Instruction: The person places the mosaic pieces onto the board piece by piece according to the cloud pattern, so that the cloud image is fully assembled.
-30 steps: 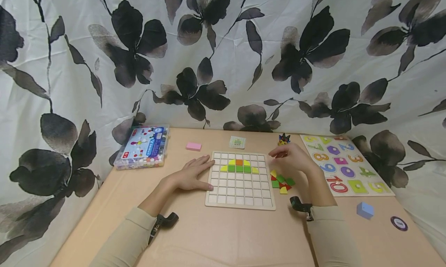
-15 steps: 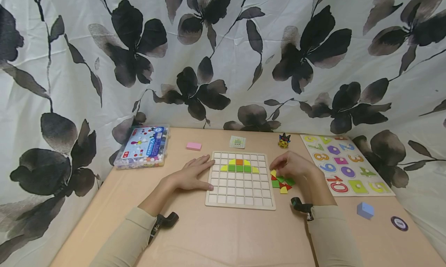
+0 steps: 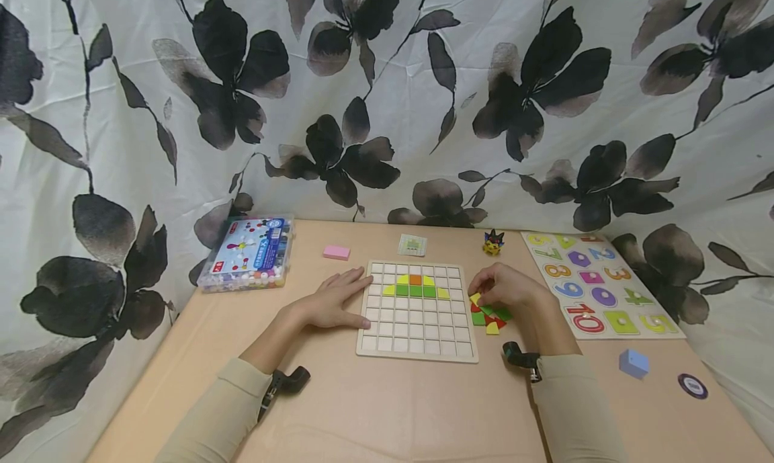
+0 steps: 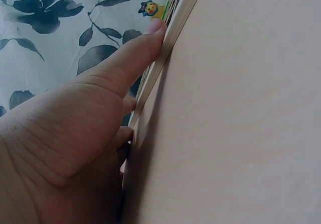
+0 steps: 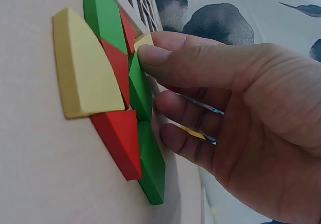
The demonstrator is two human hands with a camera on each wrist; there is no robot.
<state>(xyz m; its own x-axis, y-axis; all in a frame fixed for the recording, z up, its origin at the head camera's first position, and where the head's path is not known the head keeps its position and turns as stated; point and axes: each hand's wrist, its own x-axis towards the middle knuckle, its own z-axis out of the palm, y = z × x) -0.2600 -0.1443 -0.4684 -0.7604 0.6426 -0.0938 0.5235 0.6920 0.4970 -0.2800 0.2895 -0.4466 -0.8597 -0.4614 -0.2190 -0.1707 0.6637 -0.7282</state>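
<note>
A wooden grid board [image 3: 417, 325] lies mid-table, with green, yellow and orange blocks in its upper cells. Along its left edge my left hand [image 3: 329, 303] rests with fingers spread and straight; the left wrist view has the thumb [image 4: 140, 50] against the board's side. Right of the board, my right hand [image 3: 514, 291] is over a small pile of blocks. Its thumb and index finger pinch a small yellow block [image 5: 143, 41], partly hidden by the thumb. Beside that lie green blocks [image 5: 152, 163], red blocks [image 5: 119, 138] and a yellow block with one curved side [image 5: 90, 68].
Behind the board are a pink block [image 3: 336, 253], a small pattern card [image 3: 412, 246] and a yellow figurine [image 3: 492, 243]. A clear bead box [image 3: 248, 255] stands back left. On the right are a number sheet [image 3: 605, 288], a blue block [image 3: 633, 363] and a round disc [image 3: 692, 386].
My right hand has come down from above the pile, its fingertips now pinching the yellow block. My left hand stays at the board's edge.
</note>
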